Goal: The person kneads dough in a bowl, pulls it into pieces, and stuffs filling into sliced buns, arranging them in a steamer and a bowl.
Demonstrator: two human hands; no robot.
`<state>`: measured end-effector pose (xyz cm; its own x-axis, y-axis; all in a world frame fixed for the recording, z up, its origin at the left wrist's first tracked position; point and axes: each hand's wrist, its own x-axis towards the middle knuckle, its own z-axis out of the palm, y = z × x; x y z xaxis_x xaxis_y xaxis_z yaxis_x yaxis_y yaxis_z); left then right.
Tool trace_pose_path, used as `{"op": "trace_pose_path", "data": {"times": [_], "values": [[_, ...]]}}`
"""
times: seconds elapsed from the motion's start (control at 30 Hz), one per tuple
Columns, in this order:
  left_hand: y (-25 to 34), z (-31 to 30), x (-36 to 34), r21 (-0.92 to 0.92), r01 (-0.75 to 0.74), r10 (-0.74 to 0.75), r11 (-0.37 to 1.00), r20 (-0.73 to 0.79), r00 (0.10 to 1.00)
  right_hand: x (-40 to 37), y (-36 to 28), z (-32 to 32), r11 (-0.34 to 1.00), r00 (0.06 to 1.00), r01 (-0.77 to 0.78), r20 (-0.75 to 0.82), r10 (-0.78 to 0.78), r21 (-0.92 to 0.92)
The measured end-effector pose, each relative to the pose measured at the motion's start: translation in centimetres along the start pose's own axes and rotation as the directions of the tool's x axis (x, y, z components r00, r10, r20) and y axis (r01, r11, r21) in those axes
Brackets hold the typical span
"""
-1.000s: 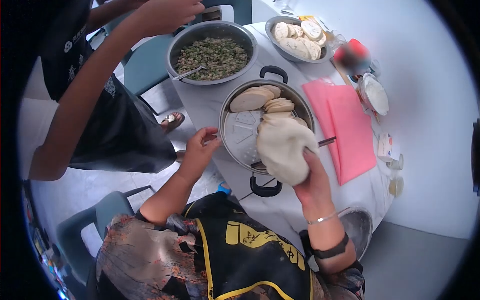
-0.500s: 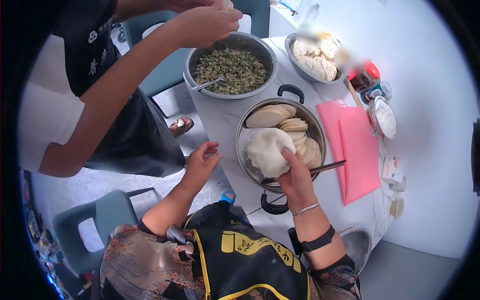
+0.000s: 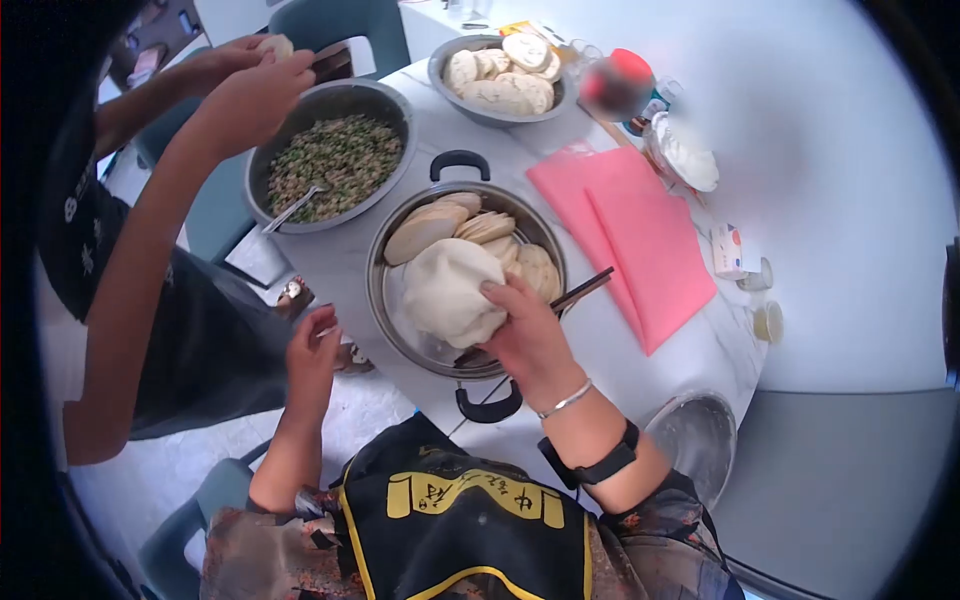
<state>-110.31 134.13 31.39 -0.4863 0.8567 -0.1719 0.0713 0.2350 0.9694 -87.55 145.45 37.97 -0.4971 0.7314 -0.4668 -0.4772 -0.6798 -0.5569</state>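
My right hand (image 3: 525,330) pinches the near right edge of a round, limp white sheet of dough (image 3: 450,290), thumb on top. The sheet is over a steel pot (image 3: 377,250) with black handles. Inside the pot lie pale flat slices (image 3: 425,232), overlapping in stacks. A pair of dark chopsticks (image 3: 585,287) lies across the pot's near right rim, partly hidden by my right hand. My left hand (image 3: 314,345) is raised left of the pot, fingers loosely apart with nothing visible in them.
Behind the pot are a bowl of green-flecked filling (image 3: 335,165) with a spoon (image 3: 292,210) and a bowl of pale slices (image 3: 500,92). Pink plastic sheeting (image 3: 640,240) lies right, near a bowl of white powder (image 3: 685,150). A co-worker's hands (image 3: 240,95) hold dough at left.
The view has swung, so the table things appear further left. My right hand keeps hold of the dough sheet over the pot. My left hand stays raised beside it.
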Motion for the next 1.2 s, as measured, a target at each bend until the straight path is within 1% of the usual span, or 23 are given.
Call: {"op": "trace_pose_path", "data": {"times": [0.1,0.2,0.23,0.3,0.37,0.43,0.5,0.57,0.6,0.63,0.67,0.77,0.87,0.97,1.07,1.2], "values": [[0.6,0.5,0.8,0.123,-0.211,0.215,0.97,-0.022,0.976,-1.2,-3.8,-0.4,0.988,0.986,0.15,0.07,-0.151,0.019],[5.8,2.6,2.7,0.313,-0.428,0.411,0.848,0.123,0.903,-3.6,-8.8,-0.7,0.949,0.949,0.305,-0.056,-0.31,-0.076],[8.3,4.4,3.0,0.285,-0.453,0.431,0.845,0.14,0.891,-4.0,-10.2,-1.5,0.931,0.929,0.353,-0.082,-0.36,-0.091],[11.1,7.6,5.5,0.312,-0.62,0.503,0.72,0.38,0.776,-4.5,-13.2,-3.1,0.887,0.881,0.444,-0.122,-0.458,-0.124],[13.2,12.5,7.8,0.101,-0.623,0.49,0.776,0.525,0.696,-5.2,-16.0,-5.1,0.843,0.839,0.493,-0.139,-0.526,-0.217],[13.6,18.2,11.4,0.233,-0.577,0.328,0.783,0.634,0.7,-5.7,-18.1,-6.2,0.808,0.8,0.52,-0.175,-0.575,-0.278],[12.4,23.9,14.9,0.273,-0.639,0.349,0.719,0.653,0.672,-6.6,-20.0,-6.4,0.786,0.763,0.534,-0.223,-0.606,-0.312],[10.7,28.6,17.8,0.345,-0.69,0.348,0.636,0.67,0.656,-7.0,-21.6,-7.4,0.788,0.767,0.509,-0.232,-0.598,-0.347],[10.0,30.6,19.1,0.417,-0.677,0.29,0.607,0.677,0.677,-7.0,-22.3,-8.0,0.787,0.769,0.499,-0.235,-0.595,-0.363],[9.2,32.5,20.3,0.486,-0.659,0.23,0.574,0.677,0.699,-6.7,-22.9,-9.0,0.777,0.744,0.507,-0.266,-0.613,-0.373],[9.4,33.6,20.8,0.552,-0.638,0.167,0.536,0.672,0.722,-6.6,-23.3,-9.5,0.773,0.741,0.5,-0.269,-0.615,-0.391],[9.4,36.0,22.2,0.639,-0.573,0.035,0.513,0.651,0.758,-6.2,-24.3,-10.4,0.763,0.736,0.476,-0.278,-0.618,-0.438],[8.3,37.4,23.0,0.683,-0.517,-0.034,0.516,0.62,0.784,-5.2,-24.9,-11.5,0.761,0.75,0.452,-0.263,-0.606,-0.465],[7.2,38.5,23.0,0.722,-0.536,0.108,0.437,0.55,0.828,-3.3,-25.4,-12.2,0.776,0.772,0.427,-0.261,-0.58,-0.465],[7.5,38.7,22.9,0.784,-0.441,0.001,0.437,0.489,0.872,-1.3,-25.3,-12.5,0.789,0.777,0.412,-0.277,-0.566,-0.456],[7.8,38.3,22.7,0.689,-0.521,0.022,0.505,0.593,0.805,1.0,-25.0,-12.6,0.799,0.787,0.419,-0.266,-0.557,-0.432]]}}
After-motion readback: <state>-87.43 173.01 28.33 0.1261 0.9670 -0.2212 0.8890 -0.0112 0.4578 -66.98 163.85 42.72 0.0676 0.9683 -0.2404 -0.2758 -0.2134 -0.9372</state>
